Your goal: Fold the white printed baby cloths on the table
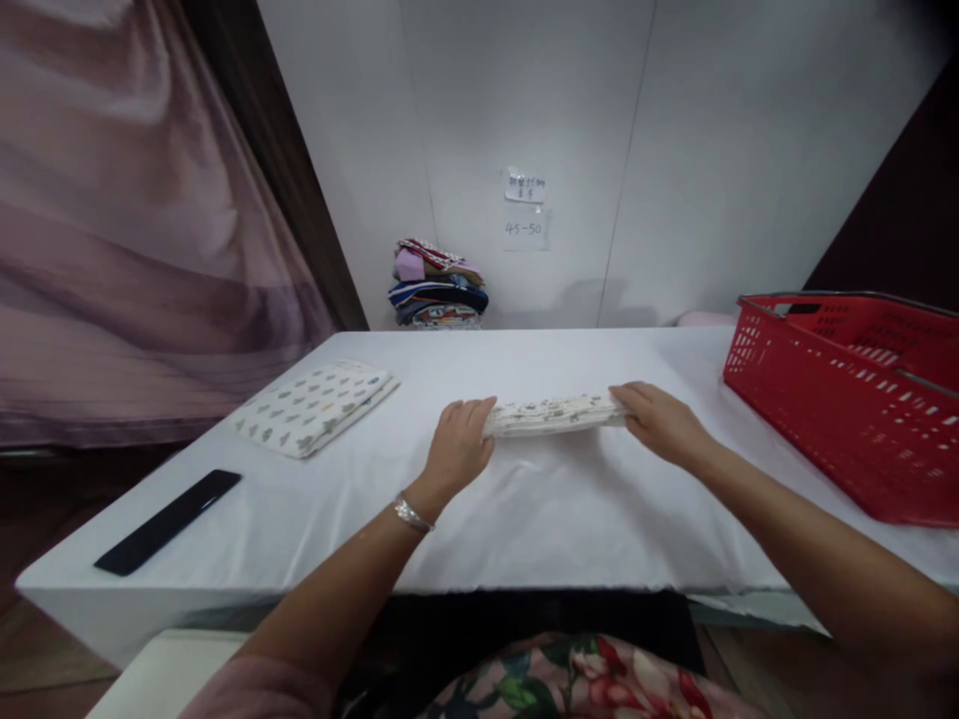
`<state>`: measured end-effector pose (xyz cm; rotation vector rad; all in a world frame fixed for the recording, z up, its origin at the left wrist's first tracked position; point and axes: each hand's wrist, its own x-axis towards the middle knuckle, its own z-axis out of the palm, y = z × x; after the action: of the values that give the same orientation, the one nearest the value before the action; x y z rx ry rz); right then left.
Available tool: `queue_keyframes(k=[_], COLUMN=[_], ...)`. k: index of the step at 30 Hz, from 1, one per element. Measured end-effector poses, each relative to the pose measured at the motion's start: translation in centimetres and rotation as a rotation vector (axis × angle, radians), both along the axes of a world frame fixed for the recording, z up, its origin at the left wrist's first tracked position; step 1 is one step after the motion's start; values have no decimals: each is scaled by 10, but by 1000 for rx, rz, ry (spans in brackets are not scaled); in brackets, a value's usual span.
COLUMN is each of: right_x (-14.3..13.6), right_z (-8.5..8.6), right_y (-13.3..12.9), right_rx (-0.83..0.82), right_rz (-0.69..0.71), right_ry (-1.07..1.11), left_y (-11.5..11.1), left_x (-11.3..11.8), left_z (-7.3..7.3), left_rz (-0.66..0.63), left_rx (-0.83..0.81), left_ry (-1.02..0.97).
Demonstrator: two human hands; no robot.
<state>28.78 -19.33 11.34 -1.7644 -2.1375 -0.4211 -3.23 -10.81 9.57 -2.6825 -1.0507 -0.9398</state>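
1. We have a long table (75, 619) in front of us, dressed in a smooth white cover (539, 529) that creases lightly near our side and hangs over the front edge.
2. At the left, we see a folded cloth (315, 407) lying flat, white with small grey shapes, its layers showing along one side.
3. Nearer to us, by the left front corner, a flat black object (169, 522) lies aslant, well apart from the cloth; we cannot tell what it is.
4. At the right end, we find a red basket (839, 404) standing upright, its walls full of holes, partly out of view.
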Motion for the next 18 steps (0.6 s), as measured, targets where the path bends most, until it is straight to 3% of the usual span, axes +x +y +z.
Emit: queue_keyframes(k=[5, 7, 9, 12, 15, 18], right_x=[37, 52, 64, 67, 51, 28], right_z=[63, 78, 81, 57, 11, -34], right_y=[7, 18, 34, 67, 101, 127], right_rx=[-15, -25, -48, -149, -242, -285], right_rz=[71, 89, 102, 91, -39, -237], right_ry=[297, 465, 608, 761, 807, 753], left_y=[-2, 6, 18, 41, 64, 81], left_x=[3, 7, 10, 13, 14, 15], left_z=[51, 57, 53, 27, -13, -52], left_rz=[-137, -187, -196, -118, 56, 220], left_rx=[-264, -427, -580, -796, -1000, -1055], left_ry=[-392, -538, -643, -695, -644, -623])
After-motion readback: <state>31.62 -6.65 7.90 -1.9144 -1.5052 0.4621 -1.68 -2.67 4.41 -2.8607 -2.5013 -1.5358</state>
